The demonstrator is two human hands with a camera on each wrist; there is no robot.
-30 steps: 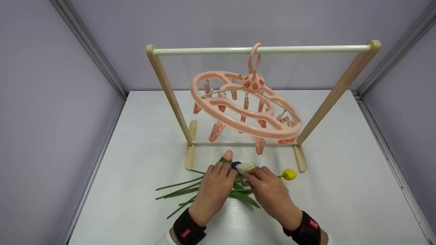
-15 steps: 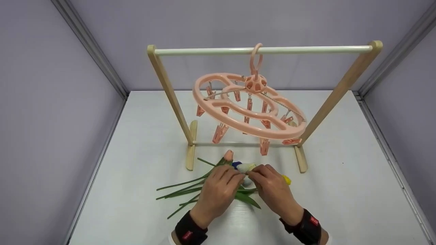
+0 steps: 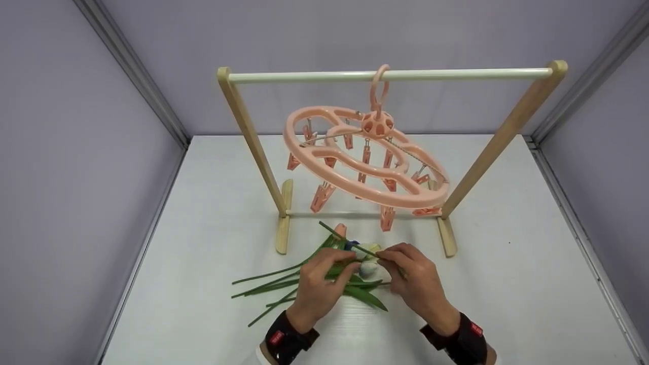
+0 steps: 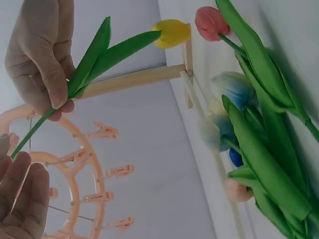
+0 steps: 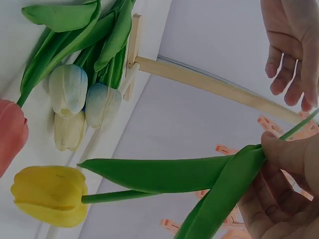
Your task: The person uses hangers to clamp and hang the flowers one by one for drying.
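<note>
One yellow tulip [image 5: 49,200] was pinched by the right hand [image 3: 421,286] beside the loosely curled left hand [image 3: 317,289], while every clip on the pink hanger [image 3: 365,162] was still unfilled.

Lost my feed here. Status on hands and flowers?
Right hand pinches yellow tulip stem, lifted. Left hand open beside the stem. Other tulips on table. Peg hanger above, clear.

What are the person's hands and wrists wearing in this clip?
Both hands are bare: no gloves or rings show. The left hand and right hand each have a black wrist strap bearing a small red tag with white marks. A whitish cuff edge shows below.
</note>
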